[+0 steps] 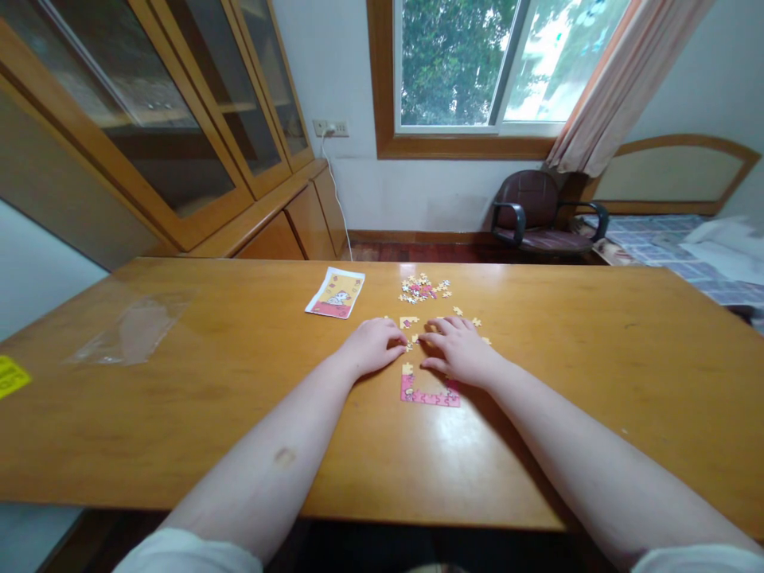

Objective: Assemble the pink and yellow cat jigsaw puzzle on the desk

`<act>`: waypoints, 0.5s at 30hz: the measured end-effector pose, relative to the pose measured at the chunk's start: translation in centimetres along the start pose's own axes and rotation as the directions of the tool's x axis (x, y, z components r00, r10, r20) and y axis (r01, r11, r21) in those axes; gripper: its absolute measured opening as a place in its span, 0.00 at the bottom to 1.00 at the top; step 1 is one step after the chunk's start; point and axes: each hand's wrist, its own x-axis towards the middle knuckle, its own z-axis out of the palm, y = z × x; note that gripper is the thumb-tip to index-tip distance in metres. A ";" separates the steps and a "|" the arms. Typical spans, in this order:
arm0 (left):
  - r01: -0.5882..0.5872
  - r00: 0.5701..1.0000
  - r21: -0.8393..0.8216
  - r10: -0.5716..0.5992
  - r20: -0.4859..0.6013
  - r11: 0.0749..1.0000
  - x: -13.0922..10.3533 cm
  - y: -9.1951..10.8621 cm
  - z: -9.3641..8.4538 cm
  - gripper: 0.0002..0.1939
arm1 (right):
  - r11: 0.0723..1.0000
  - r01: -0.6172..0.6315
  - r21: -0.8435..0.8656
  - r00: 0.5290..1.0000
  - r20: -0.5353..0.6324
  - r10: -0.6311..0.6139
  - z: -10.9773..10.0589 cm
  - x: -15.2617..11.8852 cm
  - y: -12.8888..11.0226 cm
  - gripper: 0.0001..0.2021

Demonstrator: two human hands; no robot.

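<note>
Above the wooden table, my left hand is curled, with thumb and forefinger closed at a small yellow jigsaw puzzle piece. Facing it, my right hand has its fingers apart, the forefinger reaching a yellow puzzle piece between both hands. Just below lies a joined pink puzzle border, U-shaped, with a yellow piece on its left side. A joined yellow corner section sits beyond my fingertips. Some pieces are partly hidden under my right hand.
A heap of loose puzzle pieces lies farther back, with single pieces near my right hand. A picture sheet is left of the heap. Clear plastic wrapping rests on the table at left. A chair stands behind.
</note>
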 end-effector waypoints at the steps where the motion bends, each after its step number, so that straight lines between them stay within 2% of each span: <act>1: -0.010 1.000 -0.006 0.011 0.012 1.000 0.0 0.1 0.0 0.09 | 1.000 0.005 -0.001 1.000 0.000 -0.005 0.1 0.0 -0.1 0.27; 9: -0.066 0.996 -0.097 0.071 0.049 0.993 0.0 0.0 0.0 0.08 | 0.999 0.040 -0.015 0.999 -0.009 -0.040 0.9 0.3 -1.2 0.35; 15: 0.022 0.999 -0.046 -0.023 -0.036 0.999 0.0 -0.8 0.4 0.10 | 0.999 0.042 0.019 0.999 -0.029 -0.042 0.9 0.3 -0.9 0.32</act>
